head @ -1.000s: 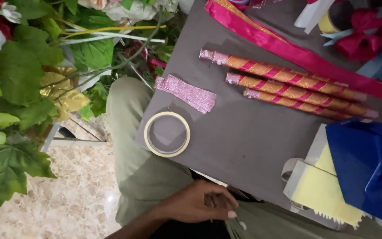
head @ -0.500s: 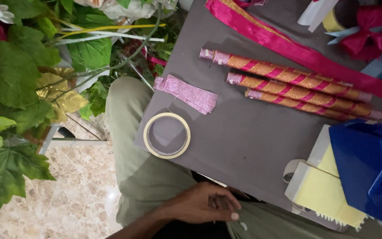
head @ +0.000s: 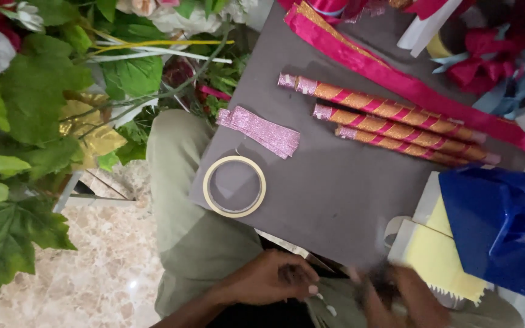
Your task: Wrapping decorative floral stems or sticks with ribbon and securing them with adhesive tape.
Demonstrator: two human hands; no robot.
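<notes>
Tape ring [head: 234, 186] sits near the board's [head: 329, 200] edge, above my left hand [head: 271, 278], curled closed; my right hand [head: 396, 291] blurs, grip unclear. A knock might tip it off.

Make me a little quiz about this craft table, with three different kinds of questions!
1. How many wrapped sticks with pink and gold stripes lie on the grey board?
2. True or false: the tape roll lies flat near the board's edge.
3. Pick one. Between the tape roll and the sticks lies: A) a glittery pink strip, B) a blue bag, C) a green leaf.

Key: 1) three. 2) true. 3) A.
</notes>
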